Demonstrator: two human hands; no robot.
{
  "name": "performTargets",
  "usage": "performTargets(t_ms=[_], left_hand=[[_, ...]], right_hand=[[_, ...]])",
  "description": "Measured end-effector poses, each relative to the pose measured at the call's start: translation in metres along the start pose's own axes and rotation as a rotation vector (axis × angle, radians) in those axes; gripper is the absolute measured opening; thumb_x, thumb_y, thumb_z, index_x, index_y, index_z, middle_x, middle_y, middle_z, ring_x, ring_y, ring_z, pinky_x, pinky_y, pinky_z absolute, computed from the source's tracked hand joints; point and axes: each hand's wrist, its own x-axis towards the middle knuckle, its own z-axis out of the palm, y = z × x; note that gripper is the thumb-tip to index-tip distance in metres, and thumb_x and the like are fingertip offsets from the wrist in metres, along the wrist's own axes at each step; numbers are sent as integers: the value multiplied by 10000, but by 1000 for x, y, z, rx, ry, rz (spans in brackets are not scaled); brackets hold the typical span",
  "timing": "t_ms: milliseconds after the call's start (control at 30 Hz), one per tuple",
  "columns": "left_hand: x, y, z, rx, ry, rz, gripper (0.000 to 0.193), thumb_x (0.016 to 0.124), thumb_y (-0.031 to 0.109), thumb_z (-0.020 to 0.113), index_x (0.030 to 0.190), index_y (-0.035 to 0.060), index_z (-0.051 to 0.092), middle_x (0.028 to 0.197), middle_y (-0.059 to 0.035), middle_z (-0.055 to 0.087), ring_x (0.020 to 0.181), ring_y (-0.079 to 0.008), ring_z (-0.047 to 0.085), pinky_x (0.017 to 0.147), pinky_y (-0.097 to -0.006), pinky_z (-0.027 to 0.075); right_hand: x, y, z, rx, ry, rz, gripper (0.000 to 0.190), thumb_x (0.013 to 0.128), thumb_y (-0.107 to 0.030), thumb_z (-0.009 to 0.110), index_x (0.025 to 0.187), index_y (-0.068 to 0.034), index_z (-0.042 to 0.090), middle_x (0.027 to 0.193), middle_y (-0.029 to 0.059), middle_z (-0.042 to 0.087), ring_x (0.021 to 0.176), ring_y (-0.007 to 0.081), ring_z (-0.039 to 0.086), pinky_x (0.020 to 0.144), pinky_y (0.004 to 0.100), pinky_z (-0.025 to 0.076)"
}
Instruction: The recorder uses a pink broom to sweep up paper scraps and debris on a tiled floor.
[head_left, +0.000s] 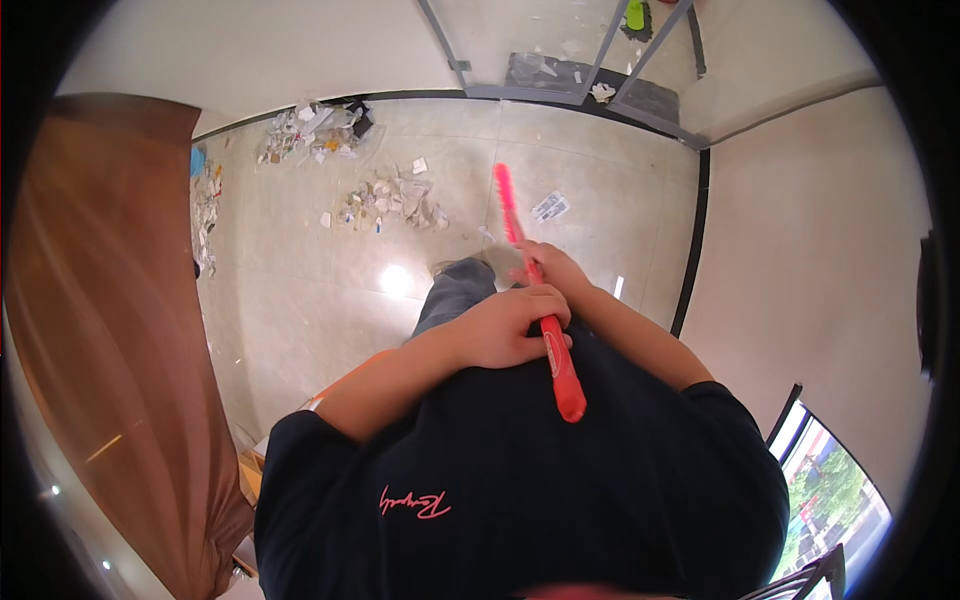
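Both hands grip a red-handled broom (556, 351), held at a slant before my dark T-shirt. My left hand (525, 324) wraps the upper handle, whose rounded end points back towards my body. Farther down the stick, my right hand (556, 268) has hold of it, its fingers partly hidden. Beyond that hand the pink-red bristle head (506, 199) reaches out over the tiled floor, slightly blurred. To its left lies a loose heap of paper scraps and litter (397, 199). A printed sheet (551, 207) is on the floor to its right.
A bigger litter pile with clear plastic (319, 131) lies along the far wall. More scraps (205, 214) border the brown cloth (120, 300) at left. Grey door frames (525, 94) and a dark mat (645, 99) stand at the far side. A white wall (787, 247) closes the right.
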Motion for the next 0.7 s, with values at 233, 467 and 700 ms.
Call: performTargets(t_ms=[233,467,700], left_hand=[[28,-7,4,-88,-40,-57,208,911,137,725,1065,66,605,1078,-98,625,1040,-270,609,933,-359,475],[-10,-100,-13,-247,-16,-295,371,984,198,661,1325,95,559,1211,-58,603,1138,-172,560,1013,-316,437],[-78,-151,-62,-388,138,-450,286,985,168,652,1249,71,603,1216,-74,595,1140,-190,568,1019,-324,440]], right_hand=[[-56,31,-32,34,240,469,547,863,-354,757,1290,-48,604,1157,209,668,1095,347,658,917,426,532],[-38,50,2,-141,125,558,662,865,-417,742,1371,-49,528,1200,233,667,1137,371,645,936,445,522],[50,-10,50,-238,-44,662,565,877,-428,708,1295,-74,571,1175,237,679,1128,392,647,934,461,514]])
